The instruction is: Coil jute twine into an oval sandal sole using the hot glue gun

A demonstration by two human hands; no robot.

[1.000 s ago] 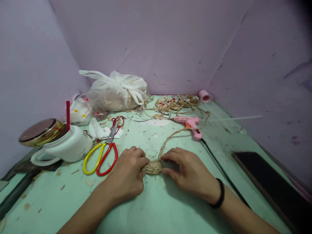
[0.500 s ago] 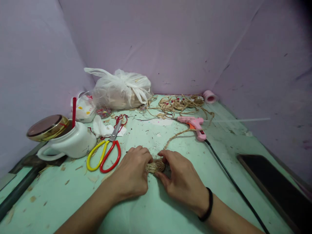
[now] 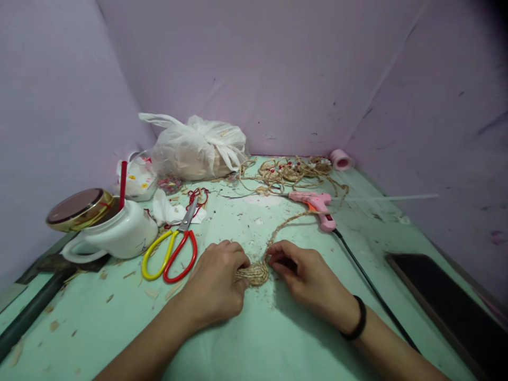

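Note:
A small coil of twisted straw-coloured cord [image 3: 257, 273] lies on the green table, its rows packed side by side. My left hand [image 3: 220, 278] is closed around the coil's left part and hides it. On the coil's right, my right hand [image 3: 307, 270] pinches the loose braided cord [image 3: 286, 219] where it leaves the coil. From there the cord runs up past the pink glue gun [image 3: 313, 201] toward a tangle of the same cord [image 3: 291, 172] with red and white beads. A black band circles my right wrist.
Scissors [image 3: 180, 238] with yellow and red handles lie left of my hands. Beyond stand a white mug [image 3: 127, 227] and a knotted plastic bag [image 3: 202, 145]. A phone [image 3: 440, 307], a black cable [image 3: 373, 286], a hammer [image 3: 35, 307] and a pink roll [image 3: 340, 159] also lie about.
My right hand has moved right, off the coil's edge, and its fingers are now at the loose cord. More of the coil shows. My left hand has stayed nearly in place.

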